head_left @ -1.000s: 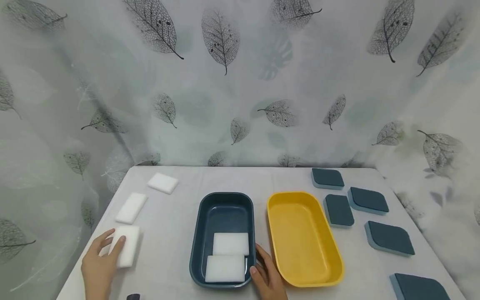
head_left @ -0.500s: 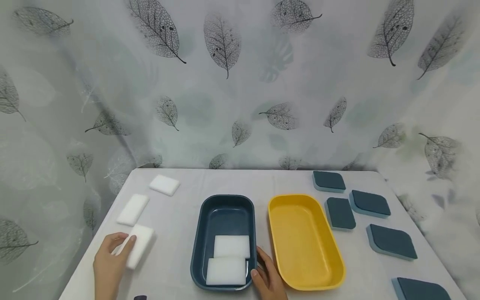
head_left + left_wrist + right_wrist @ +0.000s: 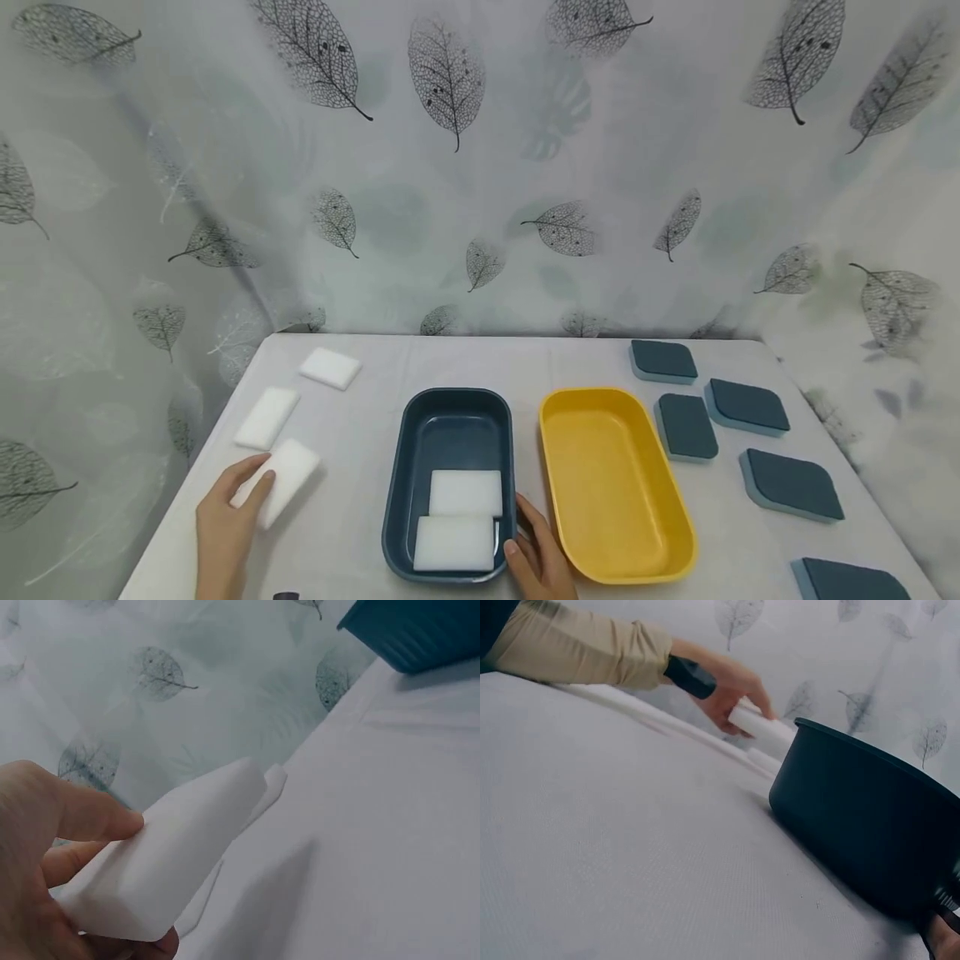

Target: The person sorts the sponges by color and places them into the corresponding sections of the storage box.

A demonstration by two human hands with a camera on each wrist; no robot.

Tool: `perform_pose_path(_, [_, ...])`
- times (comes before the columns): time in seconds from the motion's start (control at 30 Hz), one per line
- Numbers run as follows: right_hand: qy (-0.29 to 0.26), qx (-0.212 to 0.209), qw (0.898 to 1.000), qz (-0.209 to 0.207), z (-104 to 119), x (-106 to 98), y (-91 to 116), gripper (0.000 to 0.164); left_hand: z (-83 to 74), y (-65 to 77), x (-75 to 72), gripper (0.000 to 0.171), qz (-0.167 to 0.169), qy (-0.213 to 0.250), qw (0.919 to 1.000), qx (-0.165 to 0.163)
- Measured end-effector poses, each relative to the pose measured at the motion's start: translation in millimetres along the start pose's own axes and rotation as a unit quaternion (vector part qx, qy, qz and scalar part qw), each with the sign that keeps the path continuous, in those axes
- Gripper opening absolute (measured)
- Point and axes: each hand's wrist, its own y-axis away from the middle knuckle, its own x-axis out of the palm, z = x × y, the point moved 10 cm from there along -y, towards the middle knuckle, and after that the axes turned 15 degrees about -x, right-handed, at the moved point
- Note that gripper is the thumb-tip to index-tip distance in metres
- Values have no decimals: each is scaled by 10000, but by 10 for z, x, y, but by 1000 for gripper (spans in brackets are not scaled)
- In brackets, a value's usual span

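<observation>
My left hand grips a white sponge block between thumb and fingers, tilted over the left part of the table. In the left wrist view the sponge throws a shadow on the cloth below it. Two more white sponges lie beyond it. A dark blue tray stands mid-table with two white sponges at its near end, one slightly overlapping the other. My right hand holds this tray's right side near the front, thumb at the rim.
Right of the blue tray stands a yellow tray with nothing in it. Several dark blue-topped sponges lie along the table's right side. A leaf-print curtain hangs behind the white-covered table. A small dark object shows at the bottom edge.
My left hand has moved right with the white sponge, which has turned and is now more tilted. The right hand stays at the blue tray.
</observation>
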Motion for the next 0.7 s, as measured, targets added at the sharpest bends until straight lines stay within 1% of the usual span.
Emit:
perform_pose_path(0.07, [-54, -86, 9999, 32, 23, 0, 0, 67, -10, 13, 42, 46, 187, 212, 9995, -132])
perform_pose_path(0.17, [-121, -179, 9997, 80, 31, 3, 1, 67, -70, 52, 131, 43, 440, 437, 9976, -301])
perform_pose_path(0.23, [-85, -236, 9997, 4, 31, -12, 9, 65, -139, 84, 222, 41, 667, 522, 9960, -298])
perform_pose_path(0.27, [-45, -236, 9997, -48, 26, -22, 15, 64, -184, 102, 270, 41, 755, 491, 9956, -256])
perform_pose_path(0.33, [24, -290, 9996, -52, 40, -27, 19, 64, -279, 149, 359, 38, 933, 422, 9947, -135])
perform_pose_path(0.4, [45, -307, 9995, -98, 53, -35, 19, 63, -381, 206, 441, 36, 1169, 459, 9921, 6])
perform_pose_path(0.47, [0, -333, 9994, -25, 66, -21, 11, 64, -496, 272, 514, 35, 1390, 471, 9890, 183])
perform_pose_path(0.57, [-63, -329, 9994, 42, 62, -6, 5, 65, -680, 379, 645, 35, 1748, 501, 9820, 517])
perform_pose_path(0.63, [-72, -321, 9994, 83, 56, 0, 4, 66, -798, 444, 741, 38, 1922, 412, 9772, 798])
perform_pose_path(0.7, [-87, -289, 9995, 72, 43, -1, 4, 66, -893, 493, 832, 40, 2042, 353, 9732, 996])
